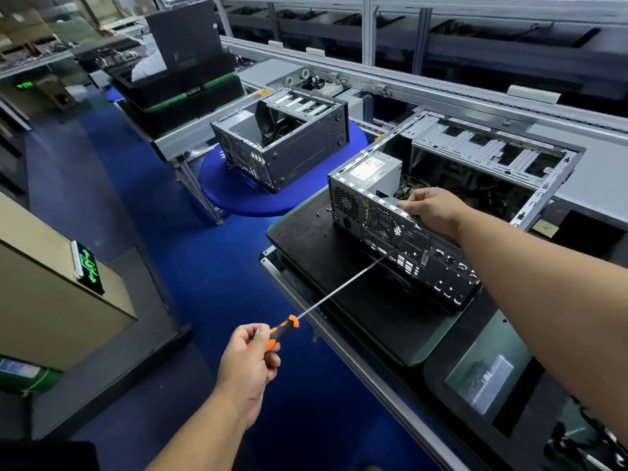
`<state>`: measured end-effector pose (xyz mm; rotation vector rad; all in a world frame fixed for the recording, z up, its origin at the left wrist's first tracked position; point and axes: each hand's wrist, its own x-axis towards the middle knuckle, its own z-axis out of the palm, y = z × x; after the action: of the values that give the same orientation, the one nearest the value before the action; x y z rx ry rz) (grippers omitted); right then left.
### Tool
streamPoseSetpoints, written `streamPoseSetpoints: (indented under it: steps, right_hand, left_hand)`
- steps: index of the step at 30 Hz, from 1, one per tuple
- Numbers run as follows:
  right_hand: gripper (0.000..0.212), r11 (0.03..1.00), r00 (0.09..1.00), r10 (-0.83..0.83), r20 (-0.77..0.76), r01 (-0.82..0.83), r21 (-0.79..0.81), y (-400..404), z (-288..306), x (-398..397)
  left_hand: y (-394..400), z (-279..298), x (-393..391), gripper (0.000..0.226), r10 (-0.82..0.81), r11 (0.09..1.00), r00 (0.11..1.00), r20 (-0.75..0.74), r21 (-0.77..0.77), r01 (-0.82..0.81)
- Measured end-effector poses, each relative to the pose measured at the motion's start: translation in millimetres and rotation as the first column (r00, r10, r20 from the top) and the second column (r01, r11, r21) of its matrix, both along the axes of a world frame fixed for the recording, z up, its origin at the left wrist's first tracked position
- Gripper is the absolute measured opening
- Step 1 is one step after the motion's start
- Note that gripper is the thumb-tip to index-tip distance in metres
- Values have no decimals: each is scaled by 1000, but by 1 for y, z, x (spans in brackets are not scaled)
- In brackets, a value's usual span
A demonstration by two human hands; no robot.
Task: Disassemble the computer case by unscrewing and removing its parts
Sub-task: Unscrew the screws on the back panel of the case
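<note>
An open grey computer case (pixel 401 239) lies on its side on a black mat (pixel 356 294), its rear panel with fan grilles and ports facing me. My right hand (pixel 433 210) grips the top edge of that rear panel. My left hand (pixel 249 360) holds the orange-and-black handle of a long screwdriver (pixel 339 287), whose thin shaft reaches up to the rear panel just below the fan grille. A silver power supply (pixel 373 173) sits inside the case at its left end, with loose wires beside it.
A second open case (pixel 282 144) stands on a blue round stool further left. Small screws (pixel 323 212) lie on the mat by the case. A conveyor rail (pixel 441 93) runs behind. A beige cabinet (pixel 51 294) stands left across the blue floor.
</note>
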<state>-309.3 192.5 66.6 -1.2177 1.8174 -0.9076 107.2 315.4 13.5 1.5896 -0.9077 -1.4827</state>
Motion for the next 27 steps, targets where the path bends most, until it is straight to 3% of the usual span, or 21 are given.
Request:
streamPoseSetpoints:
  steps: [8, 13, 20, 27]
  right_hand:
    - [37, 1000, 1000, -17, -7, 17, -3, 0, 0, 1]
    - [34, 1000, 1000, -25, 4, 25, -9, 1, 1, 1]
    - [34, 999, 999, -32, 12, 32, -6, 0, 0, 2]
    - [37, 999, 998, -49, -26, 49, -4, 2, 1, 3]
  left_hand:
    - [2, 4, -1, 45, 29, 993, 999, 22, 115, -31]
    - [2, 4, 2, 18, 44, 996, 992, -115, 79, -35]
    - [-2, 4, 2, 13, 34, 999, 993, -111, -3, -35]
    - [-1, 7, 1, 48, 0, 997, 1000, 16, 74, -1]
